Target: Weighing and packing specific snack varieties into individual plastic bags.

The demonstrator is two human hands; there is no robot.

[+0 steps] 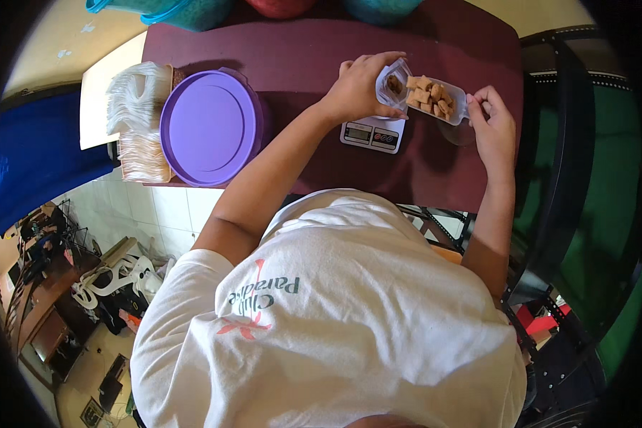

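My left hand (361, 88) is wrapped around a clear plastic pouch (386, 96), holding its mouth spread; some brown pieces show inside. Beneath the pouch is a white digital kitchen scale (351, 142), its display and buttons facing me. In my right hand (489, 115) is the handle of a translucent plastic scoop (460, 101), heaped with brown pillow-shaped snack pieces (430, 96). The scoop's front edge is right at the pouch's mouth. Whether the pouch rests fully on the scale is hidden by my left hand.
Left on the maroon table (299, 59) stands a round tub with a purple lid (209, 128). Beside it are stacks of clear plastic bags (134, 99) in a box. Teal and red containers (281, 6) line the far edge. A black metal rack (572, 134) stands at the right.
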